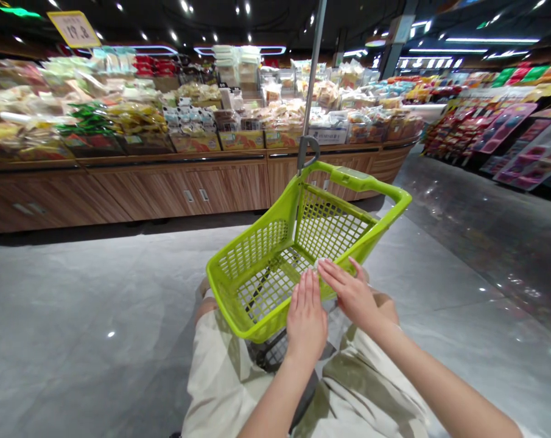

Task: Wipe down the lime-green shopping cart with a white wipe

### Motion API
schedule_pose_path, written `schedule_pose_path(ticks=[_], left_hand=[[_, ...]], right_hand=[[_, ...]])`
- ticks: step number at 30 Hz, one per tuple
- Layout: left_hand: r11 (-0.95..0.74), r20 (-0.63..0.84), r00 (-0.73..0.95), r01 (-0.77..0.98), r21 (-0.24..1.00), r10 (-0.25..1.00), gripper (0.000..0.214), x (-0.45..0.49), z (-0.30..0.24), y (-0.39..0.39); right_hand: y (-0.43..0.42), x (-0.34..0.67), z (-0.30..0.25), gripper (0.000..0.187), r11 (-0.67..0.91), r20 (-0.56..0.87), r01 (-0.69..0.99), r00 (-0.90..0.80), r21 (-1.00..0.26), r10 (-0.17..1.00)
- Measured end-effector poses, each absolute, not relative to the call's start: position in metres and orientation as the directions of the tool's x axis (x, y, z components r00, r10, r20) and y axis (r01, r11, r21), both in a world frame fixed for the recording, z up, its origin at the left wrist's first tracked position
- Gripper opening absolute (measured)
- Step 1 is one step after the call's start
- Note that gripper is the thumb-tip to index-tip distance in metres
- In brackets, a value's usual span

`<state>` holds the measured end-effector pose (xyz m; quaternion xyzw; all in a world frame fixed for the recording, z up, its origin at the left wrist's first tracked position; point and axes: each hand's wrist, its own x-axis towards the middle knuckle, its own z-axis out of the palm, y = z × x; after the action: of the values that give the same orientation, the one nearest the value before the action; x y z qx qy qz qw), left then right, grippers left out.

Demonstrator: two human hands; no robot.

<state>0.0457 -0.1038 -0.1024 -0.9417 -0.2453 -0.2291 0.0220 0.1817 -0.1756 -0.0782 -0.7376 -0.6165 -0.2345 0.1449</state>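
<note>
A lime-green plastic shopping basket (257, 243) stands in front of me on the shop floor, with nothing inside it. A grey metal pull handle (312, 79) rises from its far rim. My left hand (306, 319) lies flat on the basket's near rim, fingers straight and together, holding nothing. My right hand (350, 292) rests beside it on the same rim, fingers stretched out toward the left, also holding nothing. My pale trousers (220, 377) show below the basket.
A long wooden display counter (179, 188) piled with packaged foods runs across the back. Shelves of colourful goods (498, 128) line the right side. A yellow price sign (74, 28) hangs at upper left. Grey polished floor (83, 304) spreads around.
</note>
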Motion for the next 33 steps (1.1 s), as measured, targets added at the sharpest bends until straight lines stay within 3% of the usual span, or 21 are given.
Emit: schedule_pose_path(ticks=[3,7,10,14,16,21,24,26,31,33], left_hand=[[-0.881,0.441,0.776,0.466,0.08,0.45,0.073,0.045,-0.102,-0.103],[-0.883,0.429,0.781,0.46,0.097,0.454,0.075,0.046,-0.101,-0.105],[-0.885,0.426,0.785,0.456,0.093,0.449,0.081,0.048,-0.101,-0.106],[-0.889,0.426,0.792,0.453,0.071,0.438,0.085,0.048,-0.101,-0.104],[-0.889,0.418,0.796,0.453,0.065,0.437,0.084,0.047,-0.101,-0.103],[-0.89,0.417,0.8,0.452,0.053,0.431,0.08,0.047,-0.102,-0.102],[-0.887,0.428,0.794,0.459,0.044,0.432,0.079,0.05,-0.104,-0.104],[-0.886,0.435,0.79,0.461,0.044,0.432,0.079,0.051,-0.105,-0.104],[-0.883,0.437,0.789,0.469,0.025,0.432,0.076,0.05,-0.104,-0.102],[-0.886,0.431,0.796,0.464,0.015,0.425,0.076,0.048,-0.104,-0.1]], right_hand=[[-0.19,0.244,-0.057,0.076,-0.36,0.593,0.927,0.231,0.107,0.771],[-0.194,0.277,-0.043,0.07,-0.546,0.67,0.837,0.388,0.032,0.634],[-0.181,0.228,-0.059,0.076,-0.476,0.627,0.879,0.375,-0.007,0.683],[-0.173,0.169,-0.081,0.079,-0.226,0.538,0.974,0.177,0.027,0.824],[-0.179,0.182,-0.078,0.078,-0.185,0.513,0.981,0.13,0.058,0.849],[-0.196,0.276,-0.045,0.068,-0.458,0.627,0.885,0.308,0.088,0.715],[-0.191,0.273,-0.046,0.07,-0.548,0.657,0.835,0.387,0.048,0.647],[-0.183,0.238,-0.059,0.073,-0.499,0.626,0.866,0.368,0.039,0.687],[-0.178,0.181,-0.08,0.078,-0.161,0.49,0.982,0.094,0.096,0.866],[-0.184,0.206,-0.07,0.077,-0.173,0.493,0.978,0.095,0.116,0.865]])
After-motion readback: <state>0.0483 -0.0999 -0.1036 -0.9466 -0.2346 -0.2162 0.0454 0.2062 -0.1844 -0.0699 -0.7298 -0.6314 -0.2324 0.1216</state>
